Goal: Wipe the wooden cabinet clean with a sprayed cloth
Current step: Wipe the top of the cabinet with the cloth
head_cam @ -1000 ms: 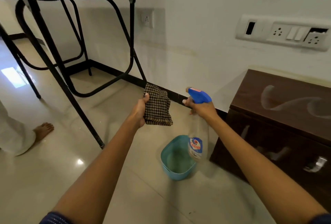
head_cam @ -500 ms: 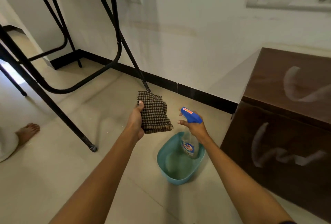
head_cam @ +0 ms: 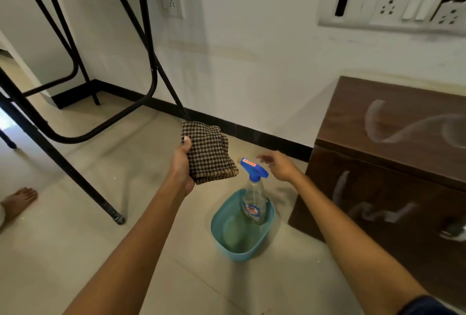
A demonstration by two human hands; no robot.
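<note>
My left hand [head_cam: 181,171] grips a folded brown checked cloth [head_cam: 209,153], held up above the floor. A clear spray bottle [head_cam: 253,198] with a blue trigger head stands upright in a teal plastic tub [head_cam: 222,236] on the floor. Just right of the bottle's head my right hand [head_cam: 281,165] hovers with fingers spread, holding nothing. The dark wooden cabinet [head_cam: 393,163] stands at the right against the wall, with pale smeared streaks on its top and front.
A black metal table frame [head_cam: 106,123] stands at the left, one leg reaching the floor near my left arm. Another person's bare foot [head_cam: 19,200] shows at the far left. A switch and socket panel [head_cam: 393,9] is on the white wall above the cabinet.
My right hand lowered the spray bottle into the teal tub and let go of it, then moved slightly right. My left hand kept hold of the cloth.
</note>
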